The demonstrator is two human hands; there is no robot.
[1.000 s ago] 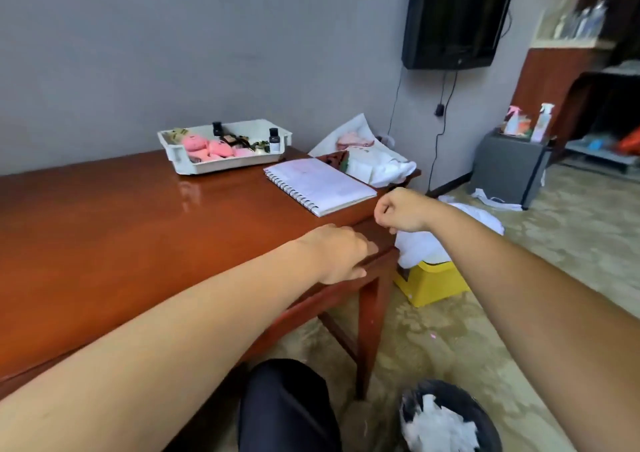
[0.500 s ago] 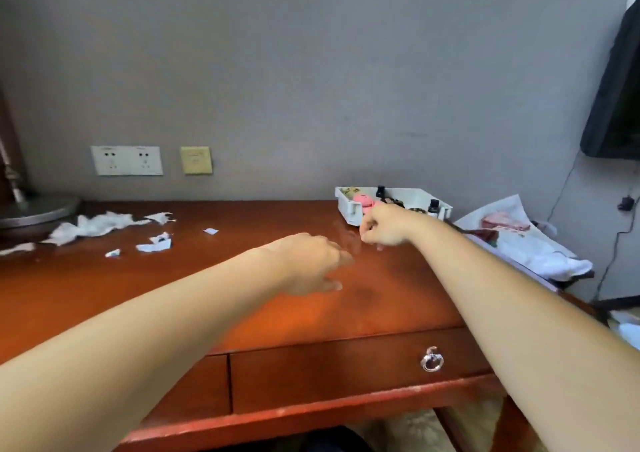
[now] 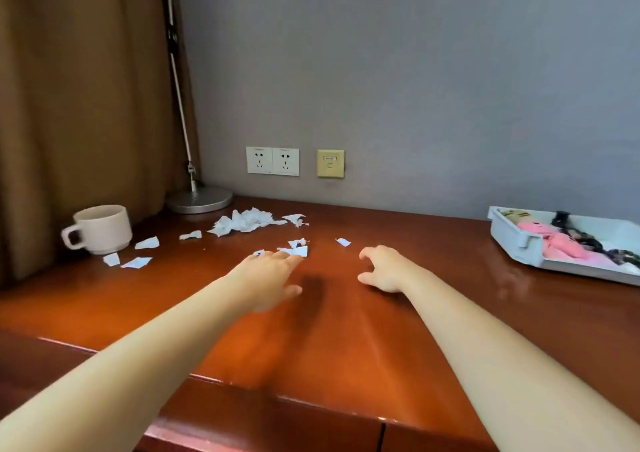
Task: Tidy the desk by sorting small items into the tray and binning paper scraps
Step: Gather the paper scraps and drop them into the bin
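Paper scraps (image 3: 246,222) litter the desk (image 3: 346,347), 10 to 12 o'clock off my left hand (image 3: 268,275). Left fingers straight and flat, tips at the nearest scrap (image 3: 298,251); probably touching, too blurry to confirm. Right hand (image 3: 384,269) spread, fingers half-bent, gripping nothing. Tray (image 3: 516,240) at its 3 o'clock, lone scrap (image 3: 343,242) at its 11.
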